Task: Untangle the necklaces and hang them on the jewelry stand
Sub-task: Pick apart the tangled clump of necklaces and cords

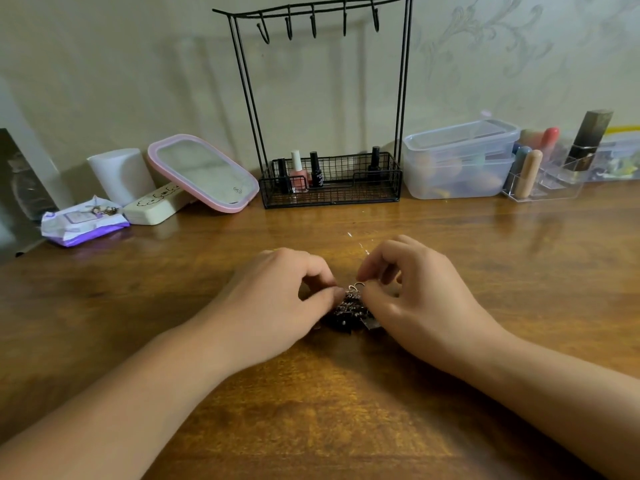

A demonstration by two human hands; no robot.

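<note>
A dark tangled clump of necklaces lies on the wooden table between my hands. My left hand pinches the clump's left side with thumb and fingertips. My right hand pinches its upper right, where a small metal ring sticks up. A thin silvery chain trails away from the clump toward the back. The black wire jewelry stand rises at the back centre, its several hooks along the top bar bare.
The stand's basket holds nail polish bottles. Left of it stand a pink-rimmed mirror, a white case, a white cylinder and a purple wipes pack. To the right are stacked plastic tubs and a clear cosmetics organizer.
</note>
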